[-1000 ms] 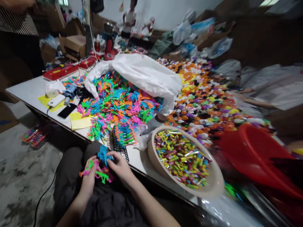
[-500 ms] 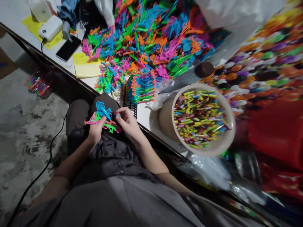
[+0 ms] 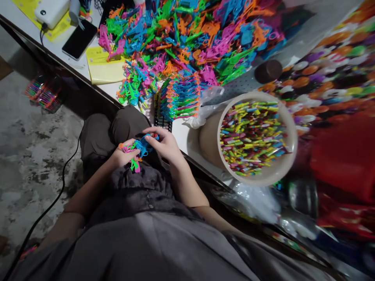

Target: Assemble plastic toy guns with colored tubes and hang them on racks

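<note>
Over my lap, my left hand (image 3: 124,157) is closed around a small bunch of plastic toy pieces (image 3: 134,164) in green, pink and orange. A blue plastic toy piece (image 3: 143,146) lies between the two hands, touching the left fingers. My right hand (image 3: 165,144) pinches its far end, where a small red bit (image 3: 155,136) shows by the fingertips. The exact kind of these pieces is too small to make out. Beyond the hands, a row of stacked colourful toy pieces (image 3: 184,95) stands in a black mesh basket (image 3: 163,124) at the table edge.
A big heap of bright plastic pieces (image 3: 181,43) covers the table's back. To the right stands a beige bucket (image 3: 209,134) full of small wrapped sticks. A phone (image 3: 79,40), a white power bank (image 3: 52,11) and yellow paper (image 3: 105,72) lie at left. A cable (image 3: 63,171) runs along the floor.
The blue piece has turned and shifted right, and my right fingers now hold its end instead of being apart from it. The green and pink pieces hang lower in my left hand. The view has shifted slightly.
</note>
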`<state>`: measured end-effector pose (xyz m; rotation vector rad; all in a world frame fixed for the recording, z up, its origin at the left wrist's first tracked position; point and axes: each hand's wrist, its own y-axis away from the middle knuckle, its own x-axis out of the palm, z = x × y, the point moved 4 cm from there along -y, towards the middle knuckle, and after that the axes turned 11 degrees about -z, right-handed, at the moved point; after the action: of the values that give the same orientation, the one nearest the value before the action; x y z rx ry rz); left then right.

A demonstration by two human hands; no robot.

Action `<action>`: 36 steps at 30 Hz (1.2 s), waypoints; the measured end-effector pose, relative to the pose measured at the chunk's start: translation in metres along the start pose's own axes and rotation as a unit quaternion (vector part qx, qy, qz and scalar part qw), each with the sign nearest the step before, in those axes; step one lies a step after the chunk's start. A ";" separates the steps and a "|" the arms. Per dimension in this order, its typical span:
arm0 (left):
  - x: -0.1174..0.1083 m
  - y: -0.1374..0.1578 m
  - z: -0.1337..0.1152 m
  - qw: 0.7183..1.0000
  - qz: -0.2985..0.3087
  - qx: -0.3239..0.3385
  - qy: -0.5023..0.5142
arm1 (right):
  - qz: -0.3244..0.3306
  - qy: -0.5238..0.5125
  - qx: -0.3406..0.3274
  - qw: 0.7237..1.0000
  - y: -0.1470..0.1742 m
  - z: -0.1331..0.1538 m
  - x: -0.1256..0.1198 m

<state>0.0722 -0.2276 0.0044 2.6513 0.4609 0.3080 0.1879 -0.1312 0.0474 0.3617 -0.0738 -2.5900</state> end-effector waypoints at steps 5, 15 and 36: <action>-0.017 -0.008 0.010 0.996 -0.039 0.011 0.076 | -0.034 -0.034 0.050 0.998 -0.004 -0.006 -0.008; -0.012 -0.005 0.017 0.967 -0.199 0.110 0.111 | 0.025 -0.107 0.126 0.986 0.015 -0.021 0.026; -0.015 -0.018 0.012 0.965 -0.229 0.068 0.110 | -0.094 0.036 -0.015 0.995 0.000 -0.051 0.007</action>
<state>0.0570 -0.2224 -0.0158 2.5485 1.1793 0.4350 0.1956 -0.1337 -0.0030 0.4715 0.0259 -2.7573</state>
